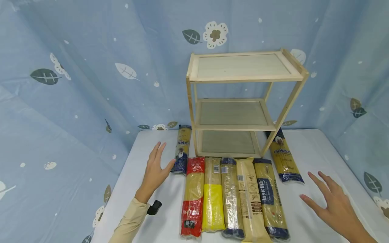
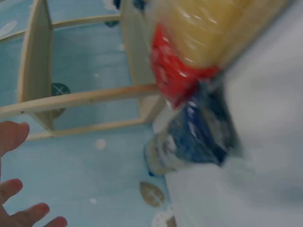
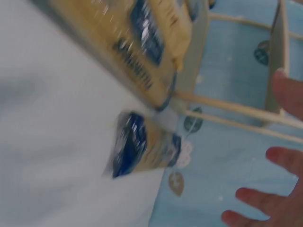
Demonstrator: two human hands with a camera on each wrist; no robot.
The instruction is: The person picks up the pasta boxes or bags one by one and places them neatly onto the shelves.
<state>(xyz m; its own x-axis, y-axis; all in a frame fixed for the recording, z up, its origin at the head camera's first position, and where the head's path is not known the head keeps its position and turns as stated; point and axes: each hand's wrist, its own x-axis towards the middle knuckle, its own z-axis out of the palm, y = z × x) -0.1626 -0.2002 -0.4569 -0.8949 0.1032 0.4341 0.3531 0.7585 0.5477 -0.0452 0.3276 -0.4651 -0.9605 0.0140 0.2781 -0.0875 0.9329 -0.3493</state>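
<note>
My left hand (image 1: 154,173), fingers spread, hovers over the table's left side with nothing in it. Nearest to it is a blue-ended spaghetti pack (image 1: 183,148) beside the rack's left leg. My right hand (image 1: 335,206), also spread and holding nothing, is at the right, near another blue-ended pack (image 1: 284,157) lying slanted. Between the hands several pasta packs lie side by side: a red one (image 1: 193,189), a yellow one (image 1: 213,206), a blue-capped one (image 1: 232,199), a cream one (image 1: 250,199) and a navy-labelled one (image 1: 270,195). Both wrist views are blurred.
Behind the row of packs stands a wooden rack (image 1: 235,127) with three tiers, its lowest shelf (image 1: 228,141) close to the packs' far ends. A white tabletop (image 1: 167,216) lies beneath. Blue patterned curtain (image 1: 91,101) hangs behind and at both sides.
</note>
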